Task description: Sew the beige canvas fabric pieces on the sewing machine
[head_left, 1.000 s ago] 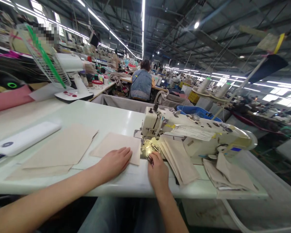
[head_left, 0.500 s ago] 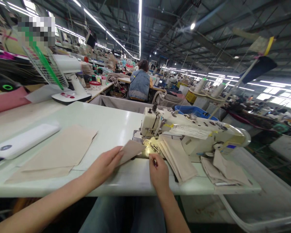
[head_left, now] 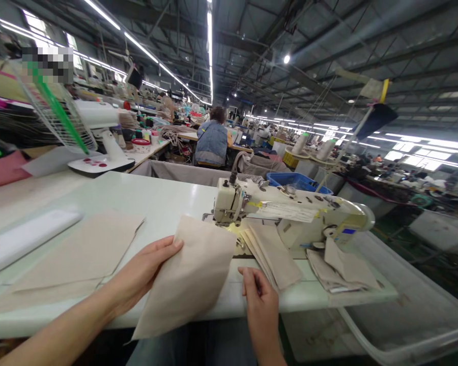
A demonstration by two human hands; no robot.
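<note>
My left hand (head_left: 153, 265) pinches the left edge of a beige fabric panel (head_left: 198, 272) between thumb and fingers. The panel is tilted up in front of the sewing machine (head_left: 286, 208) and covers part of its needle plate. Its lower corner hangs past the table's front edge. To the right of the panel, apart from it, my right hand (head_left: 260, 300) is closed with curled fingers; whether anything small is in them is hidden. Several folded beige pieces (head_left: 277, 254) lie just beyond the right hand, beside the needle area.
A stack of flat beige panels (head_left: 84, 249) lies on the left of the table, with a long white device (head_left: 30, 239) beside it. More folded pieces (head_left: 343, 264) rest at the right end. A fan (head_left: 99, 127) stands back left; a person (head_left: 212, 140) sits ahead.
My left hand has raised and turned the panel so its broad face shows. My right hand has drawn back from the needle plate toward the table's front edge. The view has shifted slightly.
</note>
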